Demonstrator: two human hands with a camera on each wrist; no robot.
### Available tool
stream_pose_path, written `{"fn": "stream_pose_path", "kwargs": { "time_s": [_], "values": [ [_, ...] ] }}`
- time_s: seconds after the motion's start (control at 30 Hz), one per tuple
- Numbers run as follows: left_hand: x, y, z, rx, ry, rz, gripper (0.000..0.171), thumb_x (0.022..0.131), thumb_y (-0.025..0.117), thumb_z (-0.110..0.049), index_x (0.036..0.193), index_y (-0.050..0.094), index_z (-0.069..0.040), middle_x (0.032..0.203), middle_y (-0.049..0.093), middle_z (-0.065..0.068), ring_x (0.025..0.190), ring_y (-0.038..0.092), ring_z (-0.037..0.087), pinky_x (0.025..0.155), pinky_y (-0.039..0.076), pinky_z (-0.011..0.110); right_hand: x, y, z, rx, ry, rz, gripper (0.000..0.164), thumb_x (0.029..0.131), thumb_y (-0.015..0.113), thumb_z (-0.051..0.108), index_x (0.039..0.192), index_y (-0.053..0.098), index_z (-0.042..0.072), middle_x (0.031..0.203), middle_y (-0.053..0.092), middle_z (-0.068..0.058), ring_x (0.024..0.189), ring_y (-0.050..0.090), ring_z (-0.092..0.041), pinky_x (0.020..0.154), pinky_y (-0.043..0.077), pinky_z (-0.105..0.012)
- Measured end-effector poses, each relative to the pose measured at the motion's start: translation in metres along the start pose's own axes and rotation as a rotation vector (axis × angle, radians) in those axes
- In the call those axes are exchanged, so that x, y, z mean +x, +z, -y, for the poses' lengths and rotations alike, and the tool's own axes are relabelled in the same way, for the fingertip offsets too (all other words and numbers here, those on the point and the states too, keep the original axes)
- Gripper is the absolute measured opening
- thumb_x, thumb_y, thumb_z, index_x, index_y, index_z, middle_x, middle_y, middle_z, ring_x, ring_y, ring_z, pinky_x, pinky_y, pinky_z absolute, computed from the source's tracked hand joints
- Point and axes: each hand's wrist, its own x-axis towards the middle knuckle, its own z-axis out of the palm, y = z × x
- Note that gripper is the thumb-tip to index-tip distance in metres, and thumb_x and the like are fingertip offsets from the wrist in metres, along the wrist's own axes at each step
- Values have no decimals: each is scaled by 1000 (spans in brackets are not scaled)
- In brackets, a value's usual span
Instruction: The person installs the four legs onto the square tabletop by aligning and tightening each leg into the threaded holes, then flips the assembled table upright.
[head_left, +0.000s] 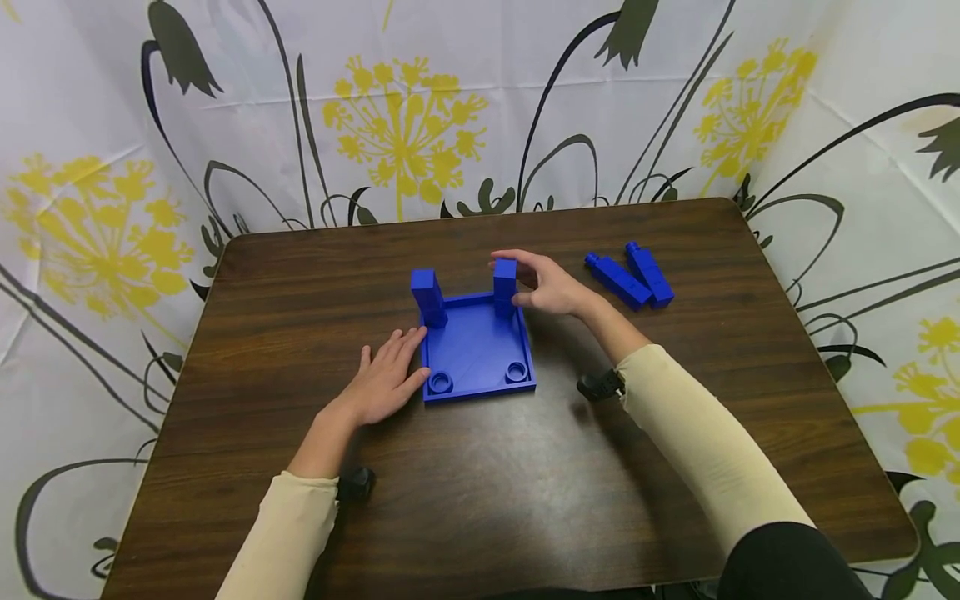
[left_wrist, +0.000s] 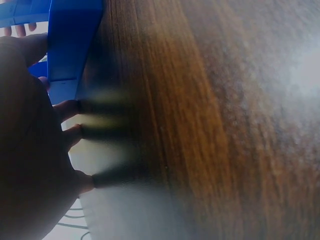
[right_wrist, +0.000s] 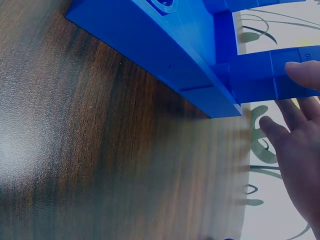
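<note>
A blue square tabletop piece (head_left: pixel 480 342) lies on the wooden table with its raised rim up, like an upturned toy table. Round sockets show at its near left (head_left: pixel 440 382) and near right corners. Blue square legs stand upright at both far corners, a left leg (head_left: pixel 427 296) and a right leg (head_left: pixel 505 287). My right hand (head_left: pixel 551 285) holds the right leg near its top, thumb on the near side and fingers behind. Flat and spread, my left hand (head_left: pixel 382 383) rests on the table, its fingertips and thumb touching the piece's left side.
Two loose blue legs with threaded ends, one (head_left: pixel 618 282) and another (head_left: pixel 649 275), lie on the table (head_left: pixel 300 275) at the far right. A flower-patterned curtain (head_left: pixel 450 108) hangs behind the table's far edge.
</note>
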Motion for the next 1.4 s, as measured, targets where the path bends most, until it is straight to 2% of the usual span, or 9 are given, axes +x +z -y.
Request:
{"fn": "stream_pose_path", "kwargs": {
  "time_s": [0.23, 0.37, 0.57, 0.67, 0.8, 0.9, 1.03, 1.23, 1.4],
  "values": [
    [-1, 1, 1, 13, -5, -10, 67, 105, 38, -46, 159, 9, -21, 163, 15, 13, 149, 5, 33, 107, -1, 71, -6, 1, 20, 13, 22, 35, 61, 85, 58, -17, 143, 42, -6, 137, 54, -24, 129, 50, -34, 108, 36, -45],
    [-2, 0, -2, 1, 7, -18, 66, 104, 40, -43, 159, 11, -19, 162, 16, 14, 149, 7, 36, 106, -1, 72, -5, 1, 13, 19, 43, 28, 56, 87, 60, -15, 140, 44, -8, 136, 54, -26, 128, 50, -36, 107, 37, -49],
    [-1, 1, 0, 11, 13, -15, 67, 104, 38, -46, 159, 11, -20, 162, 15, 14, 149, 6, 35, 106, -1, 72, -1, 2, -8, -16, 58, -6, 57, 87, 63, -12, 140, 46, -4, 138, 51, -25, 128, 49, -38, 106, 37, -52],
    [-1, 1, 0, 15, 11, -16, 67, 104, 37, -47, 159, 11, -20, 162, 15, 13, 149, 6, 35, 106, -1, 73, 0, 2, -8, -26, 52, -8, 56, 87, 62, -13, 139, 46, -5, 138, 50, -26, 127, 49, -39, 106, 36, -54],
    [-2, 1, 1, 27, -5, -8, 67, 104, 36, -48, 159, 10, -21, 163, 14, 11, 149, 5, 33, 107, -1, 72, -2, 5, 6, -38, 52, -3, 54, 85, 63, -14, 137, 47, -8, 137, 50, -30, 125, 50, -42, 104, 37, -57],
    [-3, 0, 0, 29, -14, 4, 67, 104, 36, -48, 159, 9, -21, 163, 13, 10, 149, 5, 32, 107, -1, 71, -1, 5, 6, -70, 59, -12, 54, 84, 67, -11, 135, 49, -6, 133, 53, -26, 123, 52, -39, 102, 41, -52],
    [-4, -2, -2, 28, -19, 20, 67, 104, 36, -49, 160, 8, -22, 164, 12, 10, 149, 4, 32, 107, -2, 70, 2, 5, -8, -129, 78, -45, 53, 84, 73, -2, 133, 51, -1, 125, 59, -18, 119, 56, -31, 100, 45, -46],
    [-4, -2, -2, 29, -20, 21, 68, 104, 36, -49, 160, 8, -22, 164, 11, 10, 149, 3, 32, 107, -2, 71, 3, 7, -8, -201, 86, -90, 54, 81, 78, 5, 129, 53, -1, 117, 62, -17, 113, 59, -32, 98, 44, -53],
    [-3, -1, -1, 33, -17, 20, 68, 104, 35, -50, 160, 7, -22, 164, 11, 10, 149, 3, 32, 107, -2, 71, 3, 8, -9, -266, 94, -109, 52, 81, 79, 10, 127, 55, 1, 115, 64, -15, 112, 60, -32, 98, 43, -52]
  ]
}}
